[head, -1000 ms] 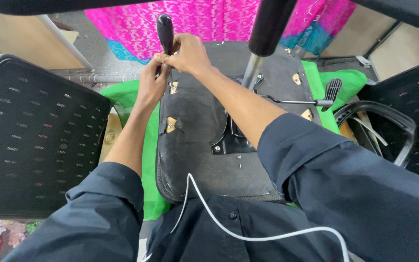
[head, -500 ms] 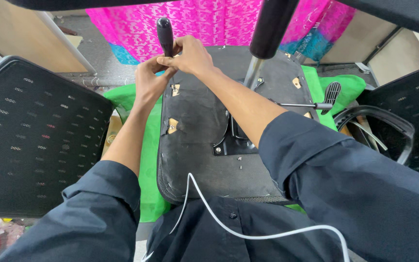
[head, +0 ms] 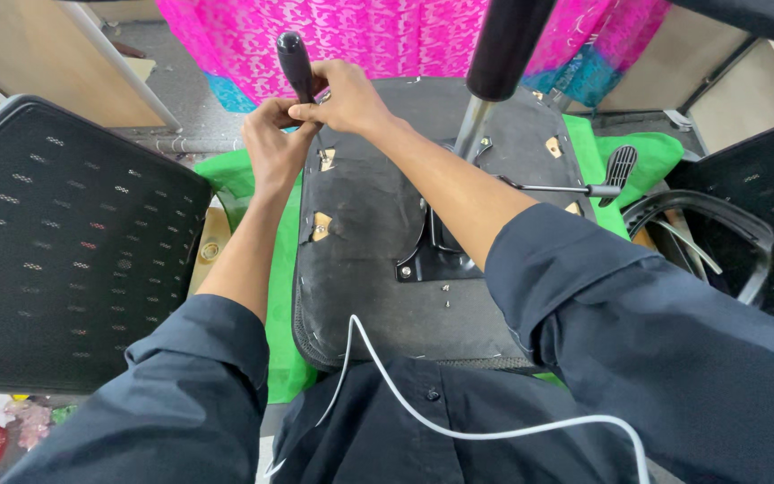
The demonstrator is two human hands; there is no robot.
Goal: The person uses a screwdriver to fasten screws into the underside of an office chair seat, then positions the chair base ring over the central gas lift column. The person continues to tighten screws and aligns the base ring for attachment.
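An upturned office chair seat [head: 369, 242] lies bottom-up in front of me, black fabric stapled around its edge. A black-handled screwdriver [head: 296, 63] stands nearly upright over the seat's far left corner. My left hand [head: 270, 143] wraps the shaft just below the handle. Fingers of my right hand [head: 344, 97] pinch the shaft from the right, touching the left hand. The tip is hidden behind the fingers. Small tan brackets [head: 319, 226] show along the seat's left edge.
A chair gas column [head: 494, 63] rises from the metal plate [head: 436, 255]. A lever with a black paddle [head: 615, 170] sticks out right. A black mesh chair back [head: 55, 242] stands left, green cloth [head: 275, 296] lies under the seat, pink fabric [head: 387, 36] beyond. A white cable [head: 423, 421] hangs at my chest.
Both hands and the screwdriver have shifted slightly left and up over the seat's corner; the handle now tilts a little leftward. The grip is unchanged.
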